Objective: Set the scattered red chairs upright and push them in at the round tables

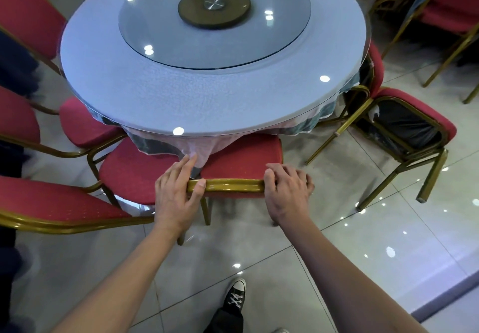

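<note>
Hands are both gripping the gold top rail (228, 186) of the red chair (241, 161) directly in front of me. I am seeing my left hand (175, 195) wrapping the rail's left end, thumb lying over the front of the tube and fingers (188, 162) reaching forward toward the seat, clamped on the rail. My right hand (287, 190) is curling over the rail's right end, fingers (285, 170) bunched together and clamped on it too.

This chair is standing upright, its seat partly tucked under the edge of the round bench (212, 104), with the hanging cloth (191, 148) draping onto the seat.

To the left, a second red chair (132, 174) is sitting just beside the held one, seat angled toward the bench, and another seat (83, 125) is poking under the bench rim further left. A chair back (57, 208) is lying across the lower left of the view.

To the right, a tipped chair (404, 127) is resting on its side on the tiled floor (363, 255), dark underside showing and gold legs pointing outward, near the bench but not pushed in.

A glass turntable (215, 18) with a dark round hub is sitting in the middle of the bench. My black sneaker (235, 297) is showing on the floor below.
</note>
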